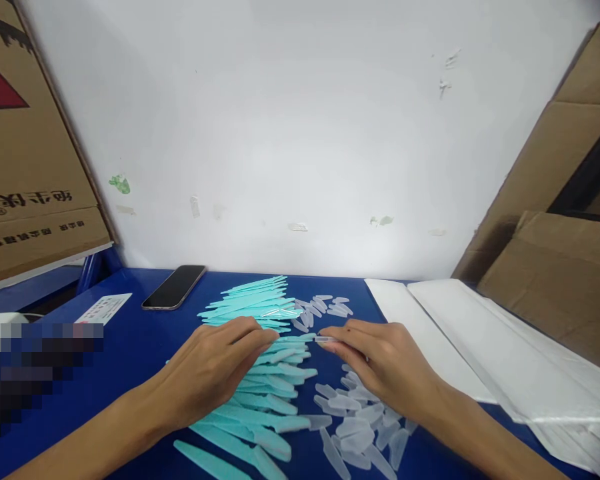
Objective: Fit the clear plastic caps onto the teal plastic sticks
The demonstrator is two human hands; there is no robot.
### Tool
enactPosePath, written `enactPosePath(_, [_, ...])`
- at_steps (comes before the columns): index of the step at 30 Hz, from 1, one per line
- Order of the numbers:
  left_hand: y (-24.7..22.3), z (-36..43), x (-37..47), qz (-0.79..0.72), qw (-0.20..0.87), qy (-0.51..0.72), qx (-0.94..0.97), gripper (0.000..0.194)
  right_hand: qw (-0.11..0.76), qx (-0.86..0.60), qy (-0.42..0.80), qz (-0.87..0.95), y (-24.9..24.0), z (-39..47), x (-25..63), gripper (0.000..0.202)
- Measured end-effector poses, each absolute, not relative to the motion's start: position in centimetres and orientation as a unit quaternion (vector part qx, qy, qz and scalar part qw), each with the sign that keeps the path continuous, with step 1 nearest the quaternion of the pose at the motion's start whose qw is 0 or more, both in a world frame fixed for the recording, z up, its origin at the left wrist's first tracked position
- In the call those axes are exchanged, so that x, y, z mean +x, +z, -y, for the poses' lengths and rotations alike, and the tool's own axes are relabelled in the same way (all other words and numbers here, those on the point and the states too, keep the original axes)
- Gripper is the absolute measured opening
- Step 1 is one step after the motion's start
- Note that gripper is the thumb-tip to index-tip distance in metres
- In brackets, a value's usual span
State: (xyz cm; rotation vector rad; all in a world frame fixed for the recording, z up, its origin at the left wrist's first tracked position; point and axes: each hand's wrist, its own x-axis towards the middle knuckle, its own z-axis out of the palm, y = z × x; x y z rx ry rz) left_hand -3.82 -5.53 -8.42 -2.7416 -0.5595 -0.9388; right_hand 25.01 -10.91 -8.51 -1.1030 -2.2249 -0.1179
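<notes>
- Nearest, left hand [220, 367]: fingers closed on a slim turquoise plastic blade-shaped tool [297, 339], which points toward the right hand [386, 350].
- Right hand: thumb and forefinger pinch a small translucent plastic sleeve [324, 339] at the tool's tip.
- Judgement: keep both pieces in line; press straight, grip light.
- White scuffed wall [290, 133] beyond both hands; blue table [140, 347] beneath them.
- Brown printed cardboard carton [35, 147] left of the left hand.
- Black rectangular phone [175, 287] beyond the left hand.

Left fingers [269, 335] hold a turquoise stick [296, 339], right fingers [341, 332] a cap [323, 339].
</notes>
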Motion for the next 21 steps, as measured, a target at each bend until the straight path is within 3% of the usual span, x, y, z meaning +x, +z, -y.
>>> enactPosePath(9, [-8.70, 5.17, -4.09, 0.203, 0.110, -0.335, -0.914, 0.021, 0.269, -0.424, -0.077, 0.861, -8.42, 10.81, 25.02, 0.034])
enactPosePath(14, [-8.79, 5.07, -4.08, 0.206, 0.108, -0.333, -0.914, 0.021, 0.304, -0.390, -0.116, 0.862, -8.44, 10.52, 25.28, 0.037])
enactPosePath(21, [-8.63, 5.34, -3.98, 0.198, 0.098, -0.334, -0.916, 0.021, 0.339, -0.391, -0.137, 0.845, -8.38, 10.67, 25.22, 0.025])
